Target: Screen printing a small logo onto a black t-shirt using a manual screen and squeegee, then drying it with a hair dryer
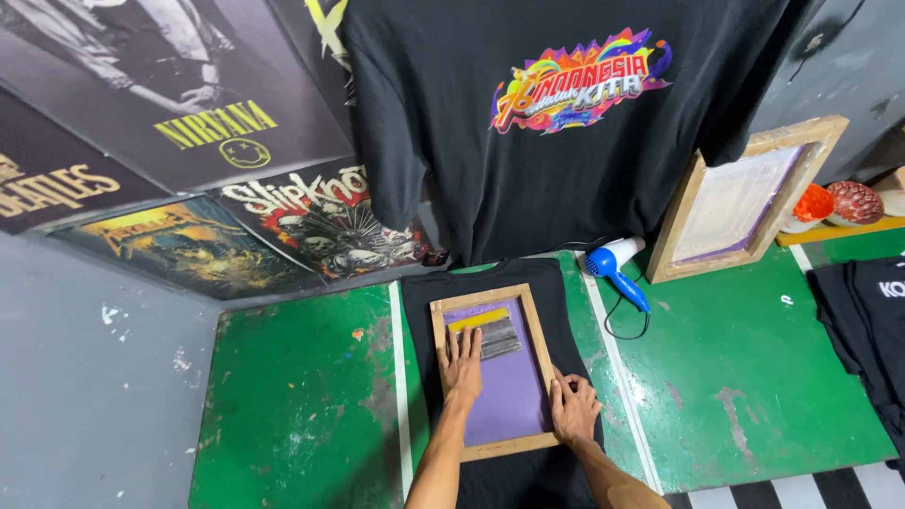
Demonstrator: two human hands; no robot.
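A wooden-framed printing screen with a purple mesh lies flat on a black t-shirt spread on the green table. Near the screen's far end sit a yellow strip and a grey streaked patch. My left hand lies flat with fingers together on the mesh near the left rail. My right hand presses on the frame's near right corner, fingers spread over wood and shirt. Neither hand grips anything.
A blue and white hair dryer lies on the table behind the shirt, cord looping. A second wooden screen leans on the wall at right. Folded black shirts lie far right. A printed black t-shirt and posters hang on the wall.
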